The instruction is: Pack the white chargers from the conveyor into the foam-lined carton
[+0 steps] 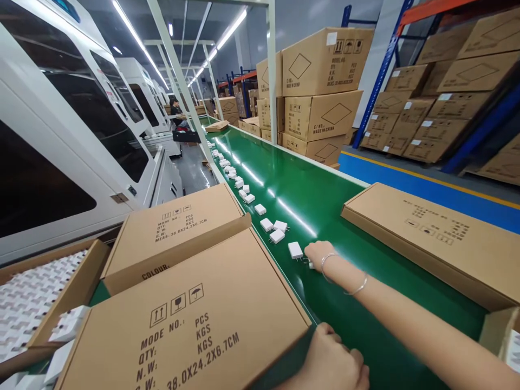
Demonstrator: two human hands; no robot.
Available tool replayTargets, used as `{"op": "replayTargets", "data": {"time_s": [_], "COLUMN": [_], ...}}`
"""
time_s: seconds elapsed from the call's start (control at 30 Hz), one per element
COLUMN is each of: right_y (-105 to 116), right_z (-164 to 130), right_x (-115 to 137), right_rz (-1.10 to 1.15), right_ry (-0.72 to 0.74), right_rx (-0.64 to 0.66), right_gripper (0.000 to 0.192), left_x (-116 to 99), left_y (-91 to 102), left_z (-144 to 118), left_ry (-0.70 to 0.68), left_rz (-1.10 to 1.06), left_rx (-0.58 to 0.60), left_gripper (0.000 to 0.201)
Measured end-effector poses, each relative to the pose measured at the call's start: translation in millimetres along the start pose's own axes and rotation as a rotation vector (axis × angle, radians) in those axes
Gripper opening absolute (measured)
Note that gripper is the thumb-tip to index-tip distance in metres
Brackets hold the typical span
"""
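Your right hand (319, 253) is stretched out on the green conveyor belt (325, 200), fingers closed on a white charger (310, 264). Your left hand (331, 360), fingers curled, rests at the corner of the carton lid (190, 319) printed "MODE NO.: PCS, QTY: KGS, 38.0X24.2X6.7CM".

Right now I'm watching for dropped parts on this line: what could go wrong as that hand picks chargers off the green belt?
The right hand reaches far across the green belt, closed over one white charger; at full stretch the grip may slip. Another charger touches the knuckles and could get knocked askew. The left hand rests at the corner of the carton flap, which might tip if leaned on.
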State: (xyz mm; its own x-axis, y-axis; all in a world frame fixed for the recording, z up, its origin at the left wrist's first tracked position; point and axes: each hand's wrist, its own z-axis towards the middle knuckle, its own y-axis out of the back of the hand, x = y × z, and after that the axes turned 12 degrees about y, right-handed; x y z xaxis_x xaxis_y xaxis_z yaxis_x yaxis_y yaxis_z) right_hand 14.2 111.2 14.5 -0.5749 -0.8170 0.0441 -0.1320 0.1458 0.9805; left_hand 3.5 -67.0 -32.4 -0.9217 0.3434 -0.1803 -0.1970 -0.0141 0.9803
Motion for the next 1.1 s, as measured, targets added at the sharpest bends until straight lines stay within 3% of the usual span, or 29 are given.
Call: {"op": "replayTargets", "data": {"time_s": [0.23,0.5,0.6,0.7,0.77,0.97,1.1], "right_y": [15,8,7,5,3,0,-3], "right_z": [15,19,15,9,7,3,-10], "right_x": [-7,-11,-13,-16,-18,-15,-12], "right_rz": [-0.331,-0.520,-0.558,-0.590,-0.593,-0.265,-0.103], "right_ry": [0.471,0.701,0.766,0.782,0.778,0.722,0.511], "right_rx": [0.012,0.093,0.091,0.075,0.069,0.111,0.025], "right_gripper": [0.041,0.019,0.035,0.075,0.087,0.071,0.061], "left_x": [-1,-2,-2,-2,-2,-2,-1], "left_y": [6.6,14.0,15.6,18.6,20.8,15.7,6.6], "left_z": [3,2,3,4,4,4,1], "left_ry": [0.003,0.005,-0.001,0.004,0.005,-0.002,0.000], "left_rz": [-0.012,-0.025,-0.029,-0.029,-0.025,-0.011,-0.023], "left_rx": [0.099,0.229,0.242,0.255,0.275,0.231,0.096], "left_gripper": [0.026,0.025,0.024,0.025,0.025,0.025,0.026]}}
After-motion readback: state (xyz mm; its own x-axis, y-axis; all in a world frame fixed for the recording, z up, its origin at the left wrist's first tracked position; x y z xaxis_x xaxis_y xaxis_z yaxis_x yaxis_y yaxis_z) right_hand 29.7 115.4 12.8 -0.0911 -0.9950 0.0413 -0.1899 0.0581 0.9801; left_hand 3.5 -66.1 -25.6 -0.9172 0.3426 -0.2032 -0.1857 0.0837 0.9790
